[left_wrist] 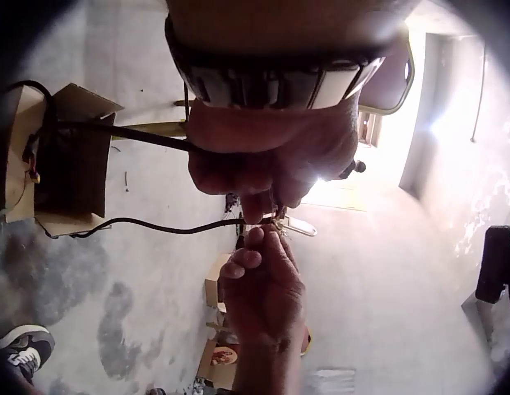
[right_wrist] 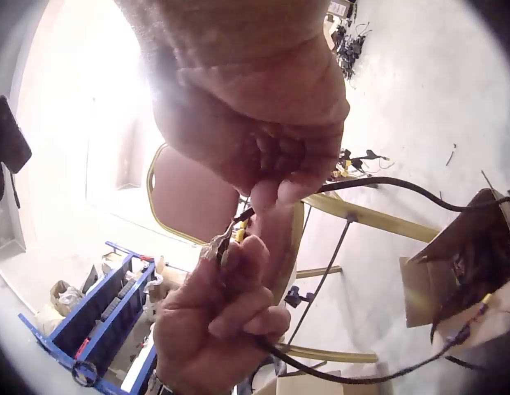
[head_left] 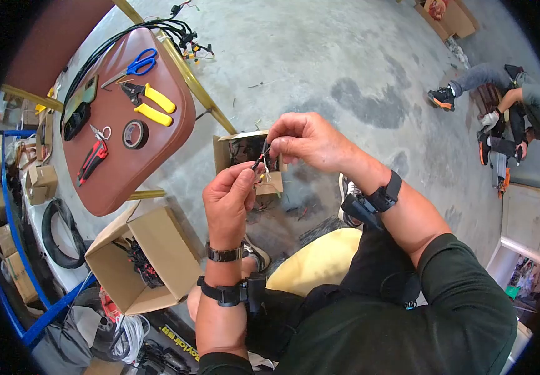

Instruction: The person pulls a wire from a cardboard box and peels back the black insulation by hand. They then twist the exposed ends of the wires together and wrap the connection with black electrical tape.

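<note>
A dark cable [head_left: 258, 164] with thin white and yellow wires at its end is held between both hands. My left hand [head_left: 227, 199] pinches it between thumb and fingers. Just above and to the right, my right hand [head_left: 310, 142] pinches the upper part with its fingertips. In the left wrist view the black cable [left_wrist: 169, 227] runs from the hands toward a cardboard box. The right wrist view shows pale wire ends [right_wrist: 218, 244] at the left fingertips, close below the right fingers; exactly how the wires join is hidden.
A brown chair seat [head_left: 157, 147] holds blue scissors [head_left: 140, 65], a yellow-handled tool [head_left: 157, 103], black tape [head_left: 135, 134], a red-black cutter [head_left: 93, 161] and black cables. Cardboard boxes with wires stand below [head_left: 170, 259] and behind the hands. Another person [head_left: 501, 94] sits at right.
</note>
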Available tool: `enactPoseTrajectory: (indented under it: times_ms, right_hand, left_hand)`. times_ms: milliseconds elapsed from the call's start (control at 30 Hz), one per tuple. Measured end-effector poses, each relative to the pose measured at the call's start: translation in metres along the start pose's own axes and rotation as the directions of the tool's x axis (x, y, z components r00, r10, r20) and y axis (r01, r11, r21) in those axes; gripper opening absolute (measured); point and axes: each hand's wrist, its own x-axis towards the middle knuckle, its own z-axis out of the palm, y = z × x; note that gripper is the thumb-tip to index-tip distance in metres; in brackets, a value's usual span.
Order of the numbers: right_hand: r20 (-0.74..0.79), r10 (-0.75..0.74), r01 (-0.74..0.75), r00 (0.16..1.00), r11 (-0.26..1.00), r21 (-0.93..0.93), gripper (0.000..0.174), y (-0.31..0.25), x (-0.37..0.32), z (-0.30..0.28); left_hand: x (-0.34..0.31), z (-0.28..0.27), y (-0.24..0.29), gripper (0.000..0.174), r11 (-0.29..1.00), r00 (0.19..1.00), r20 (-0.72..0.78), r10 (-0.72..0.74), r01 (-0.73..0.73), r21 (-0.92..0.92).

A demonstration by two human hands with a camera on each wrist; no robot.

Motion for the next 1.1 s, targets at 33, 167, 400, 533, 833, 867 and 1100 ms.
enactPoseTrajectory:
  times_ms: [33,167,400,533,833,867,1100]
  right_hand:
    - [-0.005,-0.006,0.006,1.0,1.0,-0.003,0.014,0.001,0.0,0.0]
    - [-0.017,-0.043,0.043,0.999,0.998,-0.041,0.011,0.003,0.0,0.001]
    - [-0.016,-0.056,0.054,0.998,0.993,-0.101,0.009,0.0,-0.002,0.005]
    - [-0.042,-0.094,0.096,0.995,0.994,0.053,0.009,0.008,0.003,-0.004]
    - [-0.099,-0.331,0.3,0.939,0.923,-0.241,0.026,-0.002,0.005,-0.022]
    - [-0.031,-0.461,0.414,0.887,0.821,-0.393,0.035,0.002,0.003,-0.014]
    - [0.203,-0.417,0.428,0.886,0.57,-0.701,0.014,0.017,0.002,0.002]
  left_hand:
    - [0.0,0.001,0.0,0.021,1.0,1.0,-0.012,-0.005,0.005,-0.003]
    - [0.003,0.001,-0.001,0.02,0.998,0.999,-0.047,-0.027,0.029,0.049]
    - [0.008,-0.002,-0.016,0.017,0.956,1.0,-0.004,0.029,-0.027,0.292]
    - [0.006,0.002,-0.012,0.017,0.95,0.998,0.008,0.061,-0.06,0.307]
    - [0.001,-0.008,-0.012,0.017,0.894,0.997,0.018,0.071,-0.072,0.441]
    - [0.001,-0.008,-0.015,0.017,0.887,0.997,0.02,0.074,-0.075,0.455]
    - [0.0,-0.005,-0.014,0.016,0.864,0.997,0.033,0.069,-0.076,0.497]
